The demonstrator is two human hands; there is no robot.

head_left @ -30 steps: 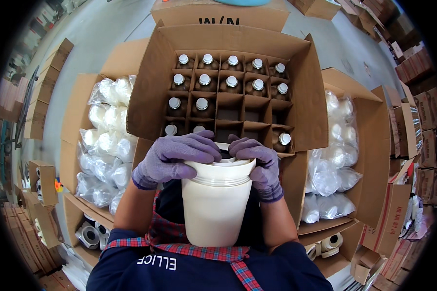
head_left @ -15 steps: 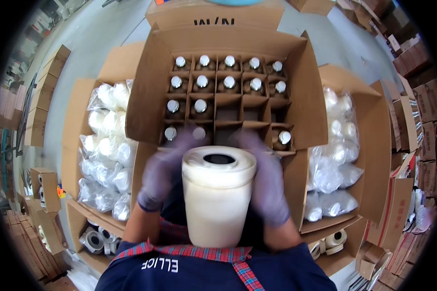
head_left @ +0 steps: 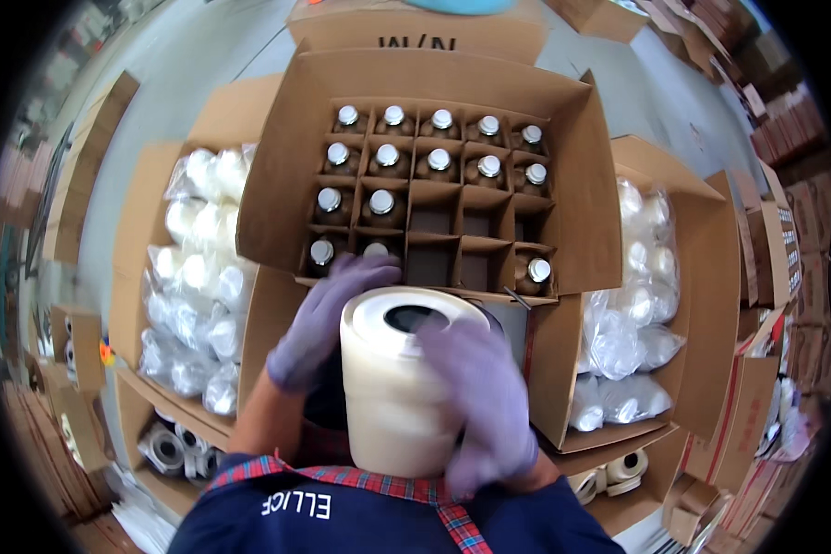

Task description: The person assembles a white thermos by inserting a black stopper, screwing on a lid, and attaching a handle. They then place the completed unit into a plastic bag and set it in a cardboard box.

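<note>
In the divided cardboard carton point(head_left: 282, 157) stand several brown bottles with silver-white caps point(head_left: 381, 203). My left hand point(head_left: 319, 323), in a lilac glove, reaches to the carton's near edge with its fingers stretched out beside a front-row bottle point(head_left: 376, 250). Close below the carton is a large off-white cylinder point(head_left: 397, 406), resembling stacked rolls, with a dark hole in its top. My gloved right hand point(head_left: 480, 397) is over its right side, smeared by motion. Whether those fingers touch the cylinder or hold anything, I cannot tell.
An open carton of clear-bagged white pieces point(head_left: 194, 277) stands on the left, and another with similar bagged pieces point(head_left: 642, 305) on the right. Lower boxes hold white rolls point(head_left: 166, 450). A dark, thin strip point(head_left: 517, 297) sticks out at the main carton's near edge.
My right hand has come back from the carton's near edge, down and across the cylinder's right side. My left hand has shifted slightly and stays by the front-row bottle.
</note>
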